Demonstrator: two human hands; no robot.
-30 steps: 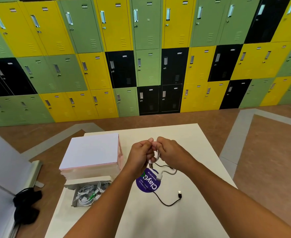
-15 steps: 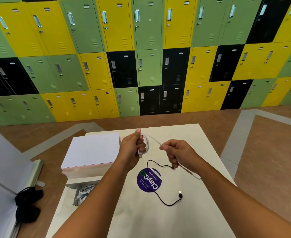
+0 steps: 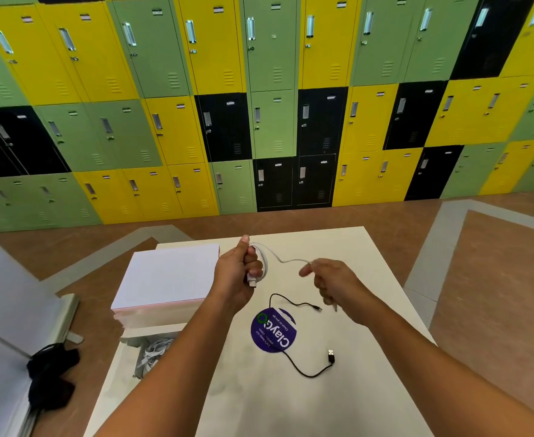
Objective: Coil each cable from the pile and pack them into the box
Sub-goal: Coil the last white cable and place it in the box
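Fingers (image 3: pixel 253 262) of the left hand (image 3: pixel 235 274) are curling round a loop of the white cable (image 3: pixel 279 257) at the centre of the frame, its plug poking out below the fist; the right hand (image 3: pixel 333 280) is pinching the same cable further along, above the table (image 3: pixel 322 402). A black cable (image 3: pixel 303 372) is lying loose across a purple sticker (image 3: pixel 273 331), and the box (image 3: pixel 133 340) at lower left is holding coiled white cables (image 3: pixel 153 354)
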